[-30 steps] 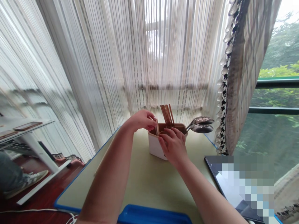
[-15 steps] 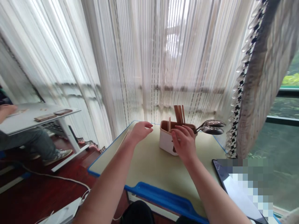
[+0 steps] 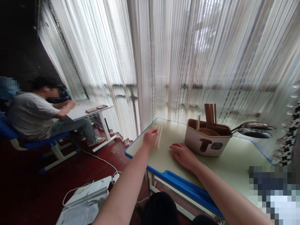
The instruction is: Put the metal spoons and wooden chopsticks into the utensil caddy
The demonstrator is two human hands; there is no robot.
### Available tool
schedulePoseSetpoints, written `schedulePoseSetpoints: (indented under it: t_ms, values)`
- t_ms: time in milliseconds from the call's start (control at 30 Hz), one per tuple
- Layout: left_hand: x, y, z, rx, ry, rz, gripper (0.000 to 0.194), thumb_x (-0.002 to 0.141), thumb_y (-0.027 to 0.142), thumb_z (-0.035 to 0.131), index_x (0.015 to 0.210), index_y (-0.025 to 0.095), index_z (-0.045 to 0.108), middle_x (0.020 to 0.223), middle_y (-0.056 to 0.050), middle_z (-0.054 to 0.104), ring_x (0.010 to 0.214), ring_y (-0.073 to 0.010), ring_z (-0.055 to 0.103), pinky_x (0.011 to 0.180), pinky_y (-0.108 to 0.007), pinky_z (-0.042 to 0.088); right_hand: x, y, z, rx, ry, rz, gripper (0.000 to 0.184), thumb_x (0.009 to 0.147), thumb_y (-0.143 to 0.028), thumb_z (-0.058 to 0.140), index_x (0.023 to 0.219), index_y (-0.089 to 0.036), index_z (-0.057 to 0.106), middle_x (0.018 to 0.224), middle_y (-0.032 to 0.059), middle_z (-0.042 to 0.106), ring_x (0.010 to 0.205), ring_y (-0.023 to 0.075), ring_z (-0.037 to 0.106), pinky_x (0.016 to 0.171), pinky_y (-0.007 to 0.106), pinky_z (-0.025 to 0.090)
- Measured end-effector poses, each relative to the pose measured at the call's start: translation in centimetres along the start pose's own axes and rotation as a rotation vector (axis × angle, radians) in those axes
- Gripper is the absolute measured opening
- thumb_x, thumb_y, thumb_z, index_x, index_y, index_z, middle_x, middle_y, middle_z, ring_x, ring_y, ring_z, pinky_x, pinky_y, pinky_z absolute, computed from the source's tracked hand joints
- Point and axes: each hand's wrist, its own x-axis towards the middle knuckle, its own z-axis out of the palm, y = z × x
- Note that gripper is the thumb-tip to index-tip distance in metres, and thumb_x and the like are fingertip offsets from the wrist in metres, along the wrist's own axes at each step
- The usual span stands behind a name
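My left hand (image 3: 150, 137) reaches to the far left part of the table (image 3: 168, 162) and rests its fingers on a bundle of light wooden chopsticks (image 3: 157, 138) lying flat there. My right hand (image 3: 183, 154) lies palm down on the tabletop, fingers spread, holding nothing, just left of a beige cutlery holder (image 3: 206, 140). The holder has dark brown chopsticks (image 3: 210, 114) and one light chopstick (image 3: 198, 122) standing in it. Two metal ladles (image 3: 254, 129) stick out of its right side.
Striped sheer curtains (image 3: 178, 62) hang behind the table. At left a seated person (image 3: 35, 115) works at a white desk (image 3: 87, 110). Cables and a grey pouch (image 3: 84, 200) lie on the dark red floor. A blurred dark object (image 3: 274, 190) lies at the table's right.
My view swung left. My left hand moved away from the holder out to the loose chopsticks at the table's left. My right hand left the holder's rim and dropped flat onto the table.
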Motion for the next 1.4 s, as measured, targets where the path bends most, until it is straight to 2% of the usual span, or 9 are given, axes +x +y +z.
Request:
schedulePoseSetpoints:
  t_ms: [200,333,433,567,667,767,1000,1233,1400]
  values:
    - [-0.7,0.5,1.3,0.084,-0.083,0.159,0.023,0.076,0.021,0.061,0.098,0.018,0.069,0.099,-0.007,0.069,0.093,-0.0199,0.063,0.09,-0.035,0.048,0.3,1.1,0.6,0.04,-0.023,0.095,0.032,0.085,-0.03,0.047,0.11,-0.018,0.063,0.111,0.0114,0.062,0.102,0.023,0.055,0.092,0.035,0.042]
    - [-0.7,0.8,1.5,-0.003,-0.03,0.086,0.026,0.082,0.023,0.053,0.104,0.017,0.066,0.097,-0.006,0.07,0.081,-0.0153,0.065,0.08,-0.029,0.052,0.3,1.2,0.7,0.05,-0.013,0.15,0.031,0.085,-0.028,0.047,0.107,-0.016,0.064,0.108,0.0112,0.063,0.101,0.0222,0.056,0.092,0.034,0.041]
    - [-0.7,0.9,1.4,-0.024,-0.048,0.062,0.028,0.083,0.024,0.051,0.107,0.017,0.064,0.095,-0.005,0.07,0.077,-0.0144,0.065,0.078,-0.028,0.052,0.3,0.8,0.7,0.018,0.005,0.14,0.029,0.084,-0.026,0.047,0.104,-0.016,0.065,0.107,0.0105,0.064,0.099,0.0211,0.056,0.091,0.034,0.041]
    - [-1.1,1.2,1.1,0.116,-0.057,0.088,0.028,0.085,0.027,0.047,0.105,0.018,0.064,0.101,-0.006,0.068,0.093,-0.018,0.062,0.09,-0.032,0.047,0.6,0.5,0.7,-0.032,0.007,0.125,0.029,0.084,-0.024,0.045,0.104,-0.018,0.066,0.108,0.0083,0.064,0.1,0.0205,0.056,0.092,0.034,0.04]
    - [-1.4,1.6,1.2,0.267,-0.108,0.086,0.03,0.082,0.029,0.051,0.104,0.016,0.065,0.103,-0.01,0.067,0.103,-0.0231,0.057,0.094,-0.036,0.043,1.5,1.1,1.2,0.015,0.007,0.235,0.025,0.079,-0.021,0.051,0.096,-0.019,0.069,0.106,0.0063,0.065,0.099,0.0201,0.057,0.092,0.033,0.04]
    - [-1.6,1.7,1.4,0.383,-0.199,0.075,0.031,0.081,0.031,0.05,0.101,0.014,0.068,0.101,-0.014,0.067,0.101,-0.0269,0.057,0.091,-0.038,0.043,2.4,1.7,1.8,0.041,0.041,0.323,0.022,0.077,-0.019,0.051,0.088,-0.018,0.07,0.099,0.0063,0.068,0.095,0.0193,0.06,0.091,0.032,0.041]
    - [-1.8,1.8,1.2,0.441,-0.273,0.064,0.036,0.081,0.032,0.047,0.107,0.018,0.066,0.101,-0.013,0.068,0.095,-0.0276,0.061,0.084,-0.039,0.045,2.1,1.2,2.2,0.013,0.153,0.406,0.04,0.085,-0.029,0.045,0.117,-0.008,0.057,0.104,0.0159,0.066,0.098,0.0232,0.059,0.089,0.035,0.042]
    - [-2.1,1.8,1.7,0.435,-0.323,0.186,0.031,0.076,0.025,0.053,0.102,0.019,0.069,0.1,-0.012,0.069,0.099,-0.0266,0.059,0.091,-0.038,0.041,1.1,0.9,2.0,0.016,0.135,0.382,0.039,0.083,-0.029,0.049,0.117,-0.01,0.055,0.102,0.0131,0.066,0.098,0.0229,0.059,0.087,0.033,0.042]
    - [-2.2,1.5,2.2,0.379,-0.344,0.209,0.032,0.077,0.019,0.049,0.104,0.018,0.067,0.099,-0.011,0.069,0.093,-0.0236,0.061,0.086,-0.034,0.043,1.1,0.7,1.9,0.047,0.193,0.442,0.044,0.081,-0.023,0.049,0.124,-0.01,0.048,0.1,0.0125,0.066,0.096,0.0225,0.06,0.085,0.032,0.043]
